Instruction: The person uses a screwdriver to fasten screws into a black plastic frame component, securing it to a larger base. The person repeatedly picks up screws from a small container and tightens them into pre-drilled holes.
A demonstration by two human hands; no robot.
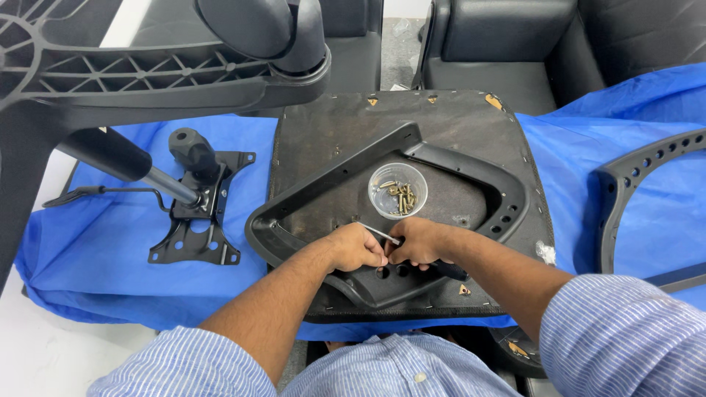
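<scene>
A blue sheet [110, 265] carries the seat base [331, 136] and metal plate [197, 228].

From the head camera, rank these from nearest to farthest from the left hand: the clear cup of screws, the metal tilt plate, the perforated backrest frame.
From the left hand:
1. Clear cup of screws, just beyond, on the seat.
2. Metal tilt plate, far left.
3. Perforated backrest frame, far right.

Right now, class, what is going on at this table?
A person is putting an office chair together on a blue sheet. The upturned seat lies flat, with a black armrest on top. Both hands meet at the armrest's bracket: the left hand and right hand work a metal key at a hole. A clear cup of screws stands close by. The tilt plate lies to the left.
</scene>
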